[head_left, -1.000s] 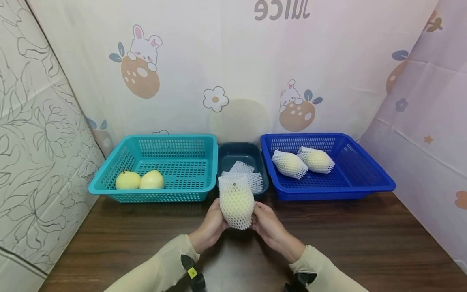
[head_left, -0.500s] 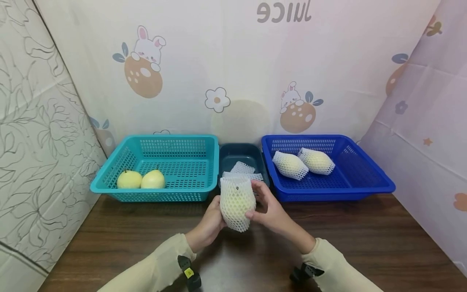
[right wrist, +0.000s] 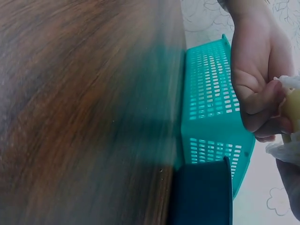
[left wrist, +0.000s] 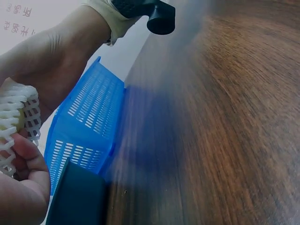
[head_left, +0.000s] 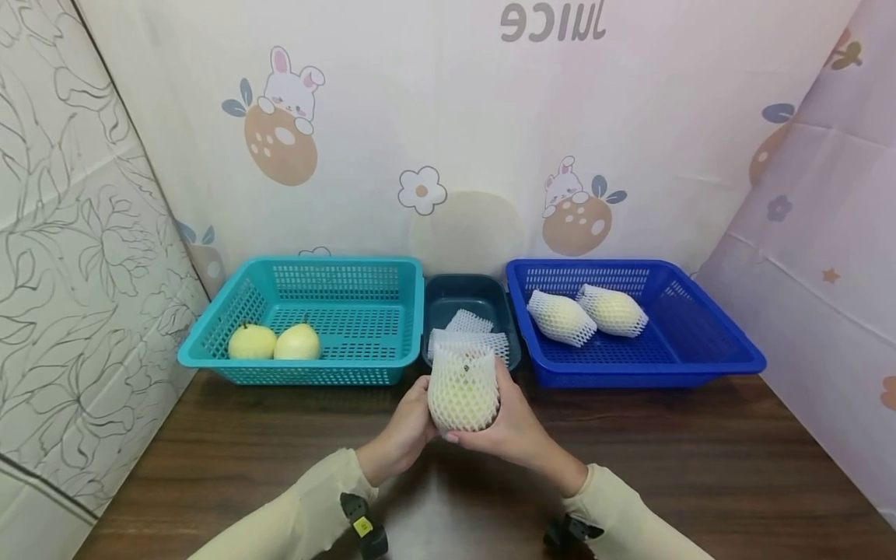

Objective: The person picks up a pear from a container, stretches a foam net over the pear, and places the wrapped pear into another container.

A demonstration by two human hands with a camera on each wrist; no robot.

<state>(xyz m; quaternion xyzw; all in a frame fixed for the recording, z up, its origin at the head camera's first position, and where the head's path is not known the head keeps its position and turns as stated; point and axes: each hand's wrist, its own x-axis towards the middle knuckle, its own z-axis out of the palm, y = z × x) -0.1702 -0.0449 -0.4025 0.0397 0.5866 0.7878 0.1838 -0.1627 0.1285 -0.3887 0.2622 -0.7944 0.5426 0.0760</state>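
Note:
Over the near side of the table, a pale yellow pear (head_left: 464, 397) in a white foam net sleeve is held between both hands. On its left side my left hand (head_left: 402, 432) grips it, with the far fingers hidden behind. My right hand (head_left: 514, 428) wraps the right side, its thumb across the lower front and its other fingers mostly behind. The pear's stem end shows through the netting near the top. In the right wrist view, bare yellow pear skin (right wrist: 294, 105) shows beside the left hand's curled fingers. The foam net (left wrist: 32, 112) edge appears in the left wrist view.
Two bare pears (head_left: 274, 342) lie in a turquoise basket (head_left: 301, 375) at left. A small dark teal tray (head_left: 462, 285) in the middle holds foam nets (head_left: 470, 323). Two net-wrapped pears (head_left: 588, 313) lie in a blue basket (head_left: 644, 377) at right. A patterned curtain (head_left: 364, 117) hangs behind.
My right hand loosened from the pear's right side, then took hold again with its thumb across the lower front. The pear has tilted, and the left hand has kept its grip.

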